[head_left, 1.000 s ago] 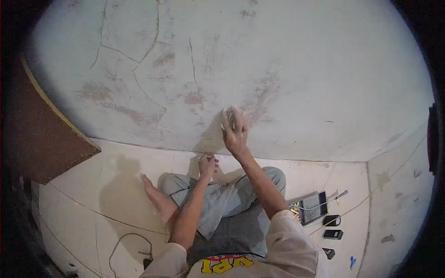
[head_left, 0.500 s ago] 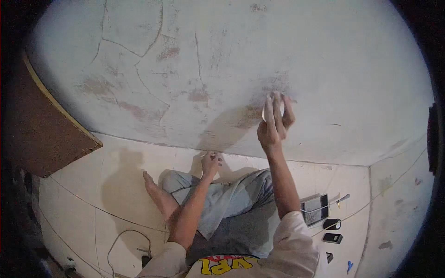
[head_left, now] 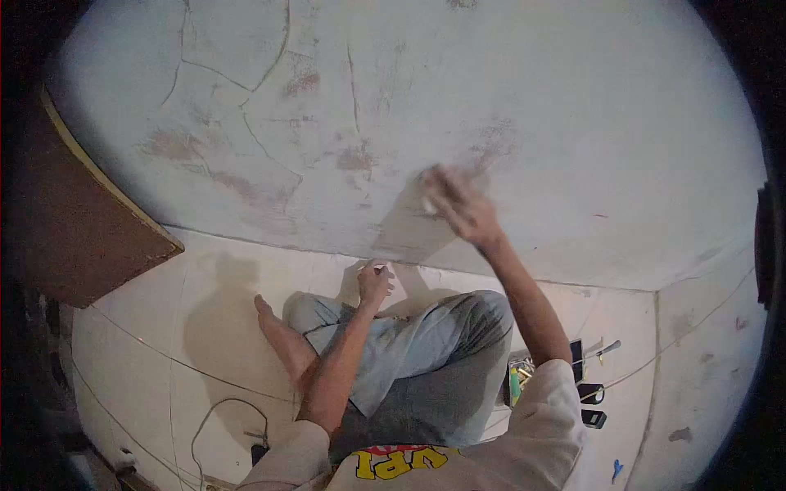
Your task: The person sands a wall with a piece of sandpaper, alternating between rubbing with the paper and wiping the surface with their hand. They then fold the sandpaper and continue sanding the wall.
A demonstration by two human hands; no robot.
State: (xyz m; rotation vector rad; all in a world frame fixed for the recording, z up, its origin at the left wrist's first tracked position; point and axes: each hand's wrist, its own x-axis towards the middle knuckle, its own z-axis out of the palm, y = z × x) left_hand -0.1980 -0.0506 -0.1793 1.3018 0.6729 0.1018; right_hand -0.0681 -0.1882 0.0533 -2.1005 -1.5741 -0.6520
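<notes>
wall [head_left: 589, 139] behind my right hand [head_left: 468, 211], half-curled on a pale piece [head_left: 430, 206]; i'd press evenly. left hand [head_left: 375, 286], below: hold unclear.

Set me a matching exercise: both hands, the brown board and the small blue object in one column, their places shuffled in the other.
1. Right hand
2. Left hand
3. Brown board
4. Small blue object

A. On the floor, lower right of view
B. Low, near the foot of the wall
C. Left side of view
D. Raised at the scuffed part of the wall

Pairs: 1-D, 2-B, 3-C, 4-A
</notes>
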